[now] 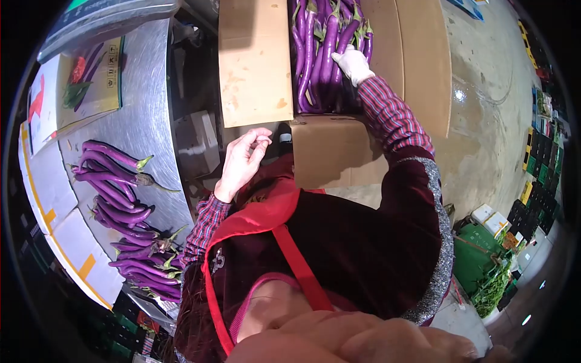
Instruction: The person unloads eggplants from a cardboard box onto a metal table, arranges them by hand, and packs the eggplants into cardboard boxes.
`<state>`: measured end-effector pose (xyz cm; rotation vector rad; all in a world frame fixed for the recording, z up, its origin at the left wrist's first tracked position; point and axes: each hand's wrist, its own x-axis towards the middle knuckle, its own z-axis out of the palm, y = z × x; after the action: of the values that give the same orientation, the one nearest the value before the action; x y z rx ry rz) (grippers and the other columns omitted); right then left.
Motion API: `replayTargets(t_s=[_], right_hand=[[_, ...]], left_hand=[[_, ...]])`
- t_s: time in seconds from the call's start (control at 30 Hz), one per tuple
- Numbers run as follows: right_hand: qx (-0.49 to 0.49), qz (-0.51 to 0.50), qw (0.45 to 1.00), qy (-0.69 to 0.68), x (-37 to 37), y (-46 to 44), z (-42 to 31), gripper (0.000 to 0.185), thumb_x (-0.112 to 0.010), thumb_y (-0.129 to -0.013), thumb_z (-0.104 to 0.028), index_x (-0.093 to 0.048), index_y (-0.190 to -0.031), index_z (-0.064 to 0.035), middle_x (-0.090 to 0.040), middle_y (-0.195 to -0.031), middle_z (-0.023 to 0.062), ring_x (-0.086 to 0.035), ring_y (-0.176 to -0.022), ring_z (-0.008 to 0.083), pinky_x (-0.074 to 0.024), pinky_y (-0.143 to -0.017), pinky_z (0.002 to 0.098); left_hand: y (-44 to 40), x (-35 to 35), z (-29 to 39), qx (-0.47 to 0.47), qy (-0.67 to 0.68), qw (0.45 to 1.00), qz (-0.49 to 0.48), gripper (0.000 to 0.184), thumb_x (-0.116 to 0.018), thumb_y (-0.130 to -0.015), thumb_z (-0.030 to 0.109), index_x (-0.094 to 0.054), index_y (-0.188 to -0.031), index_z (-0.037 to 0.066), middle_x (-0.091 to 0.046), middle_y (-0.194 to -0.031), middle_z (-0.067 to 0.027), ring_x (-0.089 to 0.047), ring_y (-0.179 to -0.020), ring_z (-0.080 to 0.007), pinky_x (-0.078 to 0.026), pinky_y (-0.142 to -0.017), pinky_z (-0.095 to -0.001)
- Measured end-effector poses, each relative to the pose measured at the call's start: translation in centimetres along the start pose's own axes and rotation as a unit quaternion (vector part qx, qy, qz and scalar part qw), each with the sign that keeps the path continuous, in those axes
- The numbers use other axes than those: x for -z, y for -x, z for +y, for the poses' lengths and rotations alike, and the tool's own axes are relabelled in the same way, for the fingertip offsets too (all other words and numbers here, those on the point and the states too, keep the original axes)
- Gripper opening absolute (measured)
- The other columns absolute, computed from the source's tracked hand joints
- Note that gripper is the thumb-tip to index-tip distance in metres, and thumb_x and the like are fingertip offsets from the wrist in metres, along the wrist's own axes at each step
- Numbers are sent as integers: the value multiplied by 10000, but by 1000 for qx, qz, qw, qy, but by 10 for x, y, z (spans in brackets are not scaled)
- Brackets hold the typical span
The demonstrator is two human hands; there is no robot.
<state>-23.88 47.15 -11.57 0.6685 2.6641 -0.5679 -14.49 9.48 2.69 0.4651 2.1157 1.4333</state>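
Note:
Long purple eggplants (315,60) fill an open cardboard box (339,151) at the top centre. My right hand (354,65), in a white glove, rests on the eggplants at the box's right side, its fingers curled at one of them. My left hand (243,158) is bare and hovers left of the box, below its left flap (255,66). Its fingers are pinched together; whatever they hold, if anything, is too small to name. More eggplants (121,212) lie in a heap on the metal table (145,91) at the left.
A printed carton (91,78) stands on the table at the upper left, with white foam boxes (78,254) along the table's far edge. A green bin (478,254) and leafy greens (493,287) are at the lower right. Dark crates (532,206) line the right side.

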Motion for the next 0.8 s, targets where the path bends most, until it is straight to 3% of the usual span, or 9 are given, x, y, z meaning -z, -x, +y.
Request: replayTargets(t_s=[0.07,0.17,0.33,0.57,0.67,0.8], right_hand=[[12,-12,1000,-1,-9,-2,6,686,-588,-891,-484,-464,-1263,79,-658,-1015,302,-645,-984,436,-508,-878,469],[0,-55,997,50,-4,11,5,572,-553,-915,-401,-497,-1191,97,-660,-1028,296,-643,-1006,424,-506,-896,465],[36,-70,995,62,10,-21,0,563,-545,-915,-390,-499,-1181,104,-660,-1041,291,-640,-1010,428,-504,-903,470],[4,-37,995,92,19,-15,-8,574,-560,-901,-423,-518,-1217,54,-660,-1047,278,-634,-1014,431,-512,-886,470],[20,2,997,77,52,6,-33,510,-587,-841,-346,-546,-1204,11,-680,-1044,239,-657,-1005,400,-514,-881,477],[25,-8,996,87,54,3,-50,618,-598,-829,-429,-516,-1243,22,-679,-1016,248,-655,-979,407,-521,-856,463]], left_hand=[[-5,0,2,-11,2,1000,10,180,-578,-941,54,-624,-1110,12,-683,-875,-60,-659,-829,-109,-512,-750,-244],[-18,0,5,-24,7,999,28,174,-581,-942,59,-629,-1103,14,-686,-868,-57,-663,-829,-110,-515,-753,-245],[-21,2,11,-21,-1,1000,22,163,-586,-945,71,-637,-1091,17,-693,-849,-51,-671,-821,-111,-518,-756,-247],[-27,0,8,-24,1,999,27,155,-590,-948,78,-640,-1079,11,-692,-824,-50,-667,-808,-102,-518,-747,-245],[-27,-1,6,-11,3,1000,26,152,-589,-949,76,-641,-1075,10,-690,-817,-47,-661,-800,-96,-516,-744,-242],[-30,-2,5,12,16,1000,15,146,-587,-950,70,-643,-1071,9,-687,-810,-39,-650,-786,-88,-514,-741,-236]])
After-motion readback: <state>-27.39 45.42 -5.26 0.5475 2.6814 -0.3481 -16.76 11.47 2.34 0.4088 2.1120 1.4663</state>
